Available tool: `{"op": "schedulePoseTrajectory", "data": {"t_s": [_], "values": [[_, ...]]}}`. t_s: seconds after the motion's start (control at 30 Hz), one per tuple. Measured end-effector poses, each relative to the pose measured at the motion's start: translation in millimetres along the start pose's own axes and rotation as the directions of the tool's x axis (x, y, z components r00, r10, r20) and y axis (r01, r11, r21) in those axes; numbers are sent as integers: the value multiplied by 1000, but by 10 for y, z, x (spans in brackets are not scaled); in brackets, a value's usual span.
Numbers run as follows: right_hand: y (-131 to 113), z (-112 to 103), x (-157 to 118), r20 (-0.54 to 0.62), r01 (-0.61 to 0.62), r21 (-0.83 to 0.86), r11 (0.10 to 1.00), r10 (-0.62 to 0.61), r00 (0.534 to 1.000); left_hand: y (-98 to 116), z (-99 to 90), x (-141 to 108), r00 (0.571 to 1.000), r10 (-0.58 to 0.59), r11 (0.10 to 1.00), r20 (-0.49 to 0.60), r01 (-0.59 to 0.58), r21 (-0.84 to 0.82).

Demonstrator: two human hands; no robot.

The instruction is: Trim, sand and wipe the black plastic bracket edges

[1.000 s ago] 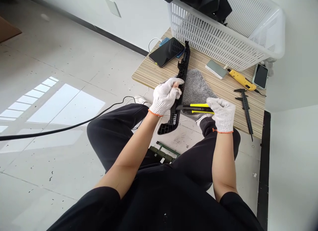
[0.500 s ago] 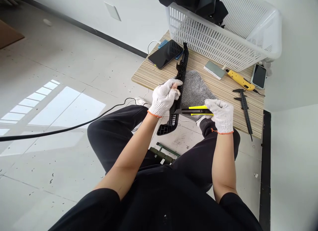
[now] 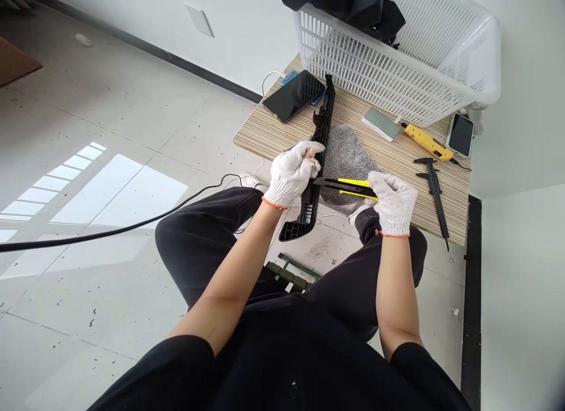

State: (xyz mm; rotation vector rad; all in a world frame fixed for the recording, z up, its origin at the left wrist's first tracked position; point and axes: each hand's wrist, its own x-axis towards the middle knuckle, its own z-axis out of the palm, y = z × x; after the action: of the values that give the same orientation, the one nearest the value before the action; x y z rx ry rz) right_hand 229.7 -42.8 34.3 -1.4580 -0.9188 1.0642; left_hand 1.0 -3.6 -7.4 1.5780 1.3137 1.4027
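Note:
A long black plastic trim piece (image 3: 324, 119) with a ribbed lattice slants over the front edge of the table. My left hand (image 3: 293, 171), in a white knit glove, is closed around its middle, with bare fingertips showing. In my gloved right hand (image 3: 392, 202) is a yellow and black utility knife (image 3: 353, 187). Its blade points left and reaches the edge of the trim piece just beside my left hand; I cannot tell how firmly it touches. Under the trim piece lies a grey cloth (image 3: 346, 158).
On the wood-grain table (image 3: 260, 128) lie a tablet (image 3: 295, 96), a grey-green box (image 3: 382, 125), a yellow rotary tool (image 3: 427, 141), a phone (image 3: 459, 135) and black calipers (image 3: 435, 193). A white basket (image 3: 388, 63) of black parts (image 3: 368, 13) stands behind. A black cable (image 3: 132, 225) crosses at left.
My right hand has shifted slightly, and the knife blade has moved up along the trim piece and now tilts differently. My left hand and the trim piece have stayed in place.

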Motion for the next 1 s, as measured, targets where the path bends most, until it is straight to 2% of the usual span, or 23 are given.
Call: {"op": "schedulePoseTrajectory", "data": {"t_s": [0.4,0.5,0.6,0.7,0.8,0.9,1.0], "values": [[-4,-3,38,46,-22,0,1000,22,999,-20,-9,-4,1000,3,1000,14,-3,17],[6,-9,34,109,-23,-26,999,25,994,-44,-5,-8,1000,17,1000,3,-18,3],[14,-10,28,54,-14,4,1000,13,998,-57,2,-11,999,37,999,-4,-37,-27],[13,-6,22,93,-29,3,1000,29,995,-50,4,-12,999,39,999,-6,-39,-30],[10,-3,15,35,-12,38,999,11,999,-34,1,-11,1000,15,1000,-1,-15,-5],[10,1,6,70,-27,10,1000,27,997,-28,-1,-9,1000,2,1000,2,-2,-1],[4,12,-2,31,-19,4,1000,19,999,-34,0,-6,1000,18,999,0,-18,-31]]}}
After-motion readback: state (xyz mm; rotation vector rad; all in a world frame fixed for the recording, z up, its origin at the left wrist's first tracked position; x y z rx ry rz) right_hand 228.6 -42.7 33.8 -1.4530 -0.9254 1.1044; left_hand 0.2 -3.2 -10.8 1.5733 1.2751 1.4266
